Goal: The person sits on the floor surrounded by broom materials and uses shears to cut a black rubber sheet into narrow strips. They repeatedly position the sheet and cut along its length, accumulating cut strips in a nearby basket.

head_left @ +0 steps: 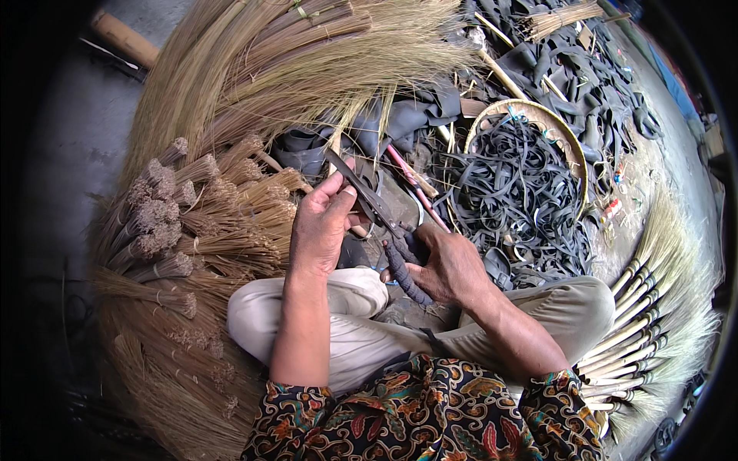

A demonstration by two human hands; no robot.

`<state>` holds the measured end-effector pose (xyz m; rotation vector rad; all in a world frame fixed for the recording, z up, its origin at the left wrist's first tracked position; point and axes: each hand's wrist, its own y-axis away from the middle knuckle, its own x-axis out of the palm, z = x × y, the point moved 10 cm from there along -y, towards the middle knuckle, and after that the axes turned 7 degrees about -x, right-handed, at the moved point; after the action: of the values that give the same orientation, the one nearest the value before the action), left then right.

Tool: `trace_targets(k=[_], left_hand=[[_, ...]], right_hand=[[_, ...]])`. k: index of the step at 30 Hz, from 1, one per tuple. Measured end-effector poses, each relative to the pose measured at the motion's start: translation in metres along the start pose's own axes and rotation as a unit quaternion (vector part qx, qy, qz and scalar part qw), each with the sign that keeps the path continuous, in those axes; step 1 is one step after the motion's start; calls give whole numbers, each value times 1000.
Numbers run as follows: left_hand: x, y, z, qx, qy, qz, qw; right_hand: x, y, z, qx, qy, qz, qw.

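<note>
The right hand (pixel 446 265) grips the cloth-wrapped handles of a pair of large dark metal shears (pixel 377 211), fingers closed around them, the blades pointing toward eleven o'clock. The left hand (pixel 323 223) pinches something against the blades between thumb and fingertips; what it holds is too small to tell. The shears sit at the centre of the scene, above the person's crossed legs in pale trousers (pixel 346 323), just beyond the knees.

At two o'clock from the hands lies a shallow round woven basket (pixel 565 134) filled with black rubber strips (pixel 515 192). More scraps of black rubber sheet (pixel 584 69) spread toward one o'clock. From nine to twelve o'clock, tied bundles of brown broom straw (pixel 192 223) fan out across the grey floor (pixel 69 146). At four o'clock lie finished brooms with pale bound stems (pixel 638 330). At eleven o'clock, far off, rests a wooden handle (pixel 123 37).
</note>
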<state>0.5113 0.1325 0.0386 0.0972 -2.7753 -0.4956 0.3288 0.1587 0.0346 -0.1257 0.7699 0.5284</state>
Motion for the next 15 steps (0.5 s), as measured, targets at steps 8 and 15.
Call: trace_targets(k=[8, 15], left_hand=[[10, 4, 11, -8, -69, 30, 997], [0, -1, -3, 4, -13, 4, 1000]], right_hand=[[-1, -3, 3, 6, 22, -4, 1000], [4, -1, 3, 10, 4, 11, 1000]])
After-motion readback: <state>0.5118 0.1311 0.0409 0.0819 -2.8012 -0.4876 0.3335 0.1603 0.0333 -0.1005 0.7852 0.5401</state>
